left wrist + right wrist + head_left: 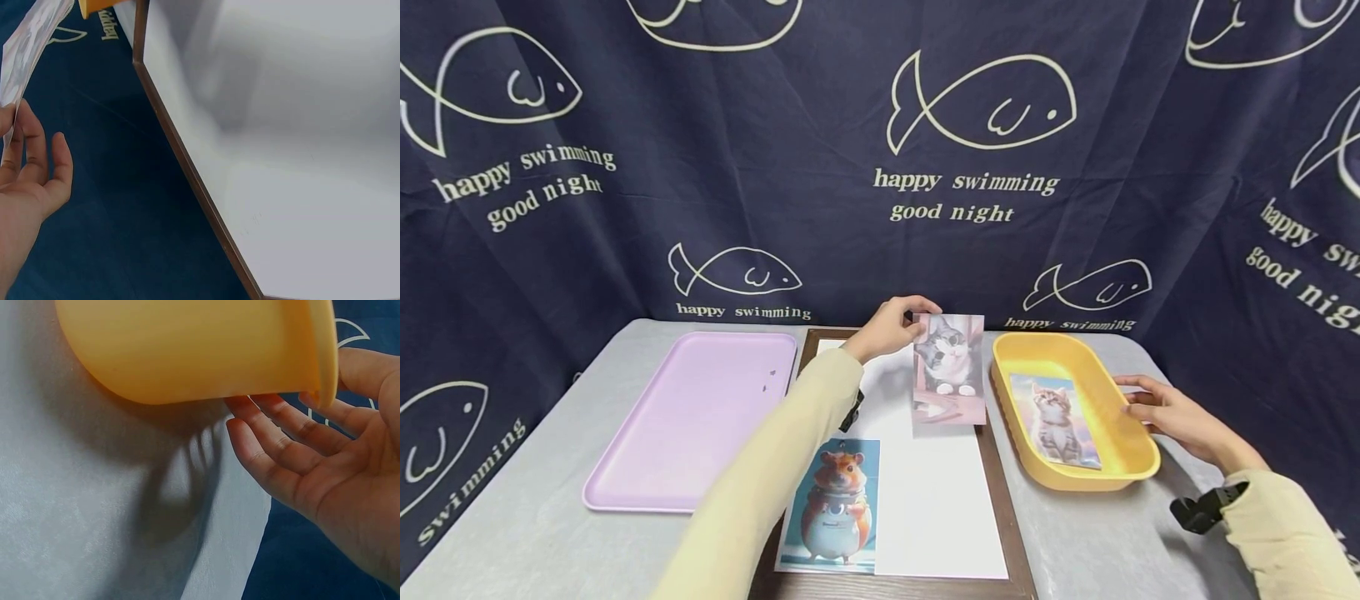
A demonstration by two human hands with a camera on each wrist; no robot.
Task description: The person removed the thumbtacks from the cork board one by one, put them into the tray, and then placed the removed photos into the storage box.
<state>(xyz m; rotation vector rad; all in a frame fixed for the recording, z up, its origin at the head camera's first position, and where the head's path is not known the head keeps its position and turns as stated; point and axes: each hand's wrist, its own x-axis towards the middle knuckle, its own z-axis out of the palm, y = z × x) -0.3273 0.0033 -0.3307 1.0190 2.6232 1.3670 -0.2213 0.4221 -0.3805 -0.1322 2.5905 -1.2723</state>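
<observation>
My left hand (pixel 891 327) pinches a picture card of a grey-and-white cat (pixel 950 367) by its upper left edge. It hangs over the upper right of a white board with a brown frame (pixel 1006 500). In the left wrist view, the thumb and fingers (pixel 32 140) hold the glossy card (pixel 28 50) at its edge. A hamster picture card (pixel 838 508) lies at the board's lower left. On the right, my right hand (pixel 1187 421) holds the rim of a yellow tray (pixel 1120 433), thumb over it and fingers outside. A kitten picture card (pixel 1054 421) lies inside that tray.
A shallow lilac tray (pixel 692 417) lies left of the board on the grey table (pixel 625 558). Behind the table hangs a dark blue curtain (pixel 842 167) printed with fish and words. The left forearm crosses above the board's left side.
</observation>
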